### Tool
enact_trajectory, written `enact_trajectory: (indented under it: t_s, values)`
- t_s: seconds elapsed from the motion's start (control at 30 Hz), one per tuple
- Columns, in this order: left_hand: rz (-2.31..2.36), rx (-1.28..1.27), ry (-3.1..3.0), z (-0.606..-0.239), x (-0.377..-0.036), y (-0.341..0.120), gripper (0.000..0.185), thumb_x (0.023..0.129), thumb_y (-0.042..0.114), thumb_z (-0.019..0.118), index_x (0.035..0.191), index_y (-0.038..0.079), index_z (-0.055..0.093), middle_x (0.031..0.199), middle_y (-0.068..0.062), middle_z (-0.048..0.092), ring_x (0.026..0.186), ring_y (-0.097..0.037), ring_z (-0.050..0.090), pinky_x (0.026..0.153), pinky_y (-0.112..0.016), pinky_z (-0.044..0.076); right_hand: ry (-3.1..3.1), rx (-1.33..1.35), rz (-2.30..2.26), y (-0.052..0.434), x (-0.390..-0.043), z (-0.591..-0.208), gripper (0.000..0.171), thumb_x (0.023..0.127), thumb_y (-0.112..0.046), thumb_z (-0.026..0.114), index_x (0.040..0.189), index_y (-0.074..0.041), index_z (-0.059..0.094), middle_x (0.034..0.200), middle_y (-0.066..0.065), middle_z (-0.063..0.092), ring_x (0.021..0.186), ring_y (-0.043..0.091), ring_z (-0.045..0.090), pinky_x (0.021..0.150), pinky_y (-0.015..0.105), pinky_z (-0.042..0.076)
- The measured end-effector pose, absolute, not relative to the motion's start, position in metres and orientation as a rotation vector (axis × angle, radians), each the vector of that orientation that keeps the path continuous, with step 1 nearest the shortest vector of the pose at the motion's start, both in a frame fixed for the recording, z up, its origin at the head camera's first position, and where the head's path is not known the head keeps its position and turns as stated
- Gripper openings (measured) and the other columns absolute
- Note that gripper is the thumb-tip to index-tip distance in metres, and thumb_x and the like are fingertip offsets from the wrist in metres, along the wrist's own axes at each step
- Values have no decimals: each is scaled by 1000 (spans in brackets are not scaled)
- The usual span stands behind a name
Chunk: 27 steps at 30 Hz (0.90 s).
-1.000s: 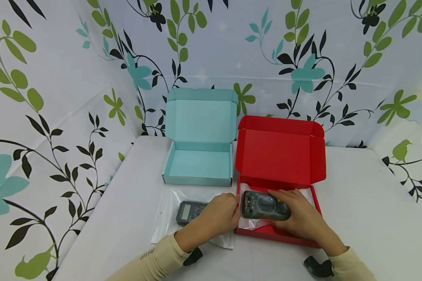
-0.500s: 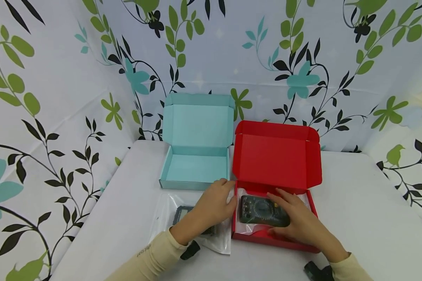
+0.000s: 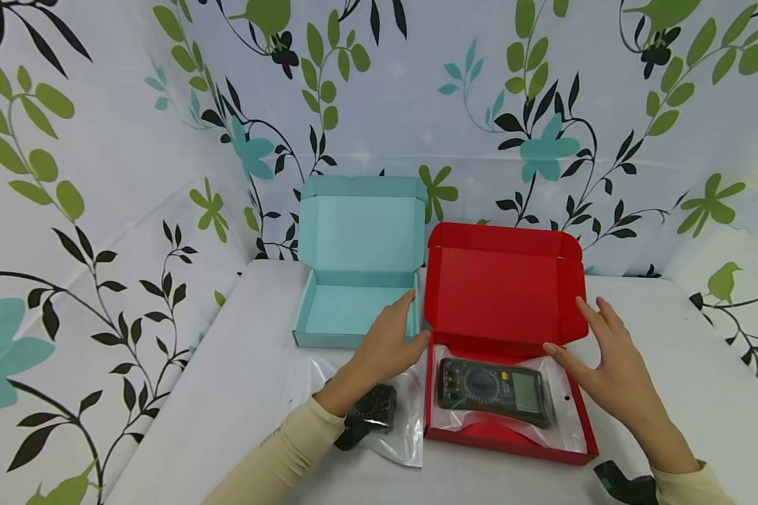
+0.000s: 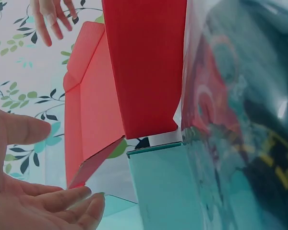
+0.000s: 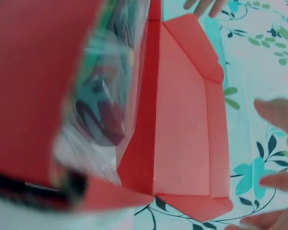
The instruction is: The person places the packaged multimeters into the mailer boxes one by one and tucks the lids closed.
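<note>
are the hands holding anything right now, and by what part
Nothing is held. The left hand and right hand are open, one at each side flap of the red box lid.

An open red corrugated-cardboard box (image 3: 505, 308) stands on the white table, its hinged lid raised upright at the back with side flaps folded forward. Inside its shallow tray lies a dark grey multimeter (image 3: 493, 382) sealed in a clear plastic bag, flat and face up, dial toward the box's left wall, display toward its right.
</note>
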State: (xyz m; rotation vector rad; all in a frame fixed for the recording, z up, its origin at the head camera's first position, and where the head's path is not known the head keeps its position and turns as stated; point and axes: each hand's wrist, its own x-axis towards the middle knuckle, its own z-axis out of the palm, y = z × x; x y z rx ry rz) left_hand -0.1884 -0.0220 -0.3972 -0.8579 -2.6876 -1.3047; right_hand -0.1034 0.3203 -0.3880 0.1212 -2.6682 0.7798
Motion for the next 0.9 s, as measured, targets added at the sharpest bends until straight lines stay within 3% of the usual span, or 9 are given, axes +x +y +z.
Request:
enact_trajectory:
  t_s: [0.33, 0.9]
  values:
    - [-1405, -882, -2772, -397, -197, -18, 82, 101, 36, 61, 164, 2, 21, 162, -12, 39, 146, -27, 38, 114, -49, 38, -2770, -77, 1021, 335, -114, -390, 106, 97, -39, 72, 167, -7, 0, 158, 39, 28, 124, 65, 46, 82, 70, 49]
    - [-1439, -977, -2689, -394, -186, -19, 76, 102, 29, 57, 164, 3, 23, 158, -14, 45, 143, -30, 43, 112, -54, 39, -2648, -26, 1034, 334, -103, -383, 81, 101, -14, 66, 166, -7, 18, 148, 31, 49, 122, 52, 57, 88, 58, 50]
